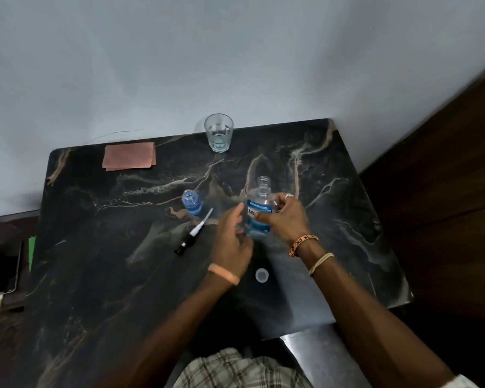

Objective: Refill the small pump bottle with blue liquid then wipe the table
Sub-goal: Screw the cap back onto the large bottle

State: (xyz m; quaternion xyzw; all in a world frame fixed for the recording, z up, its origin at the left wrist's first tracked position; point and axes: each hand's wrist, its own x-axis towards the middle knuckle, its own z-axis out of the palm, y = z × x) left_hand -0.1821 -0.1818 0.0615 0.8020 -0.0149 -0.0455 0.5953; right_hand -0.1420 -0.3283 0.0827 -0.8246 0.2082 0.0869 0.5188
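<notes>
A large clear bottle (259, 211) with blue liquid and a blue label stands uncapped on the dark marble table (123, 275). My right hand (284, 217) grips its body from the right. My left hand (231, 239) hovers just left of it, fingers apart, holding nothing. The small bottle (191, 203), open and holding blue liquid, stands to the left. Its black and white pump head (193, 233) with its tube lies on the table beside it. The large bottle's clear cap (261, 275) rests near my wrists. A folded pink cloth (129, 156) lies at the back left.
A glass (218, 132) with some water stands at the table's back edge against the white wall. A phone on a charging cable (3, 270) lies on a lower surface to the left. Dark wood panelling runs along the right.
</notes>
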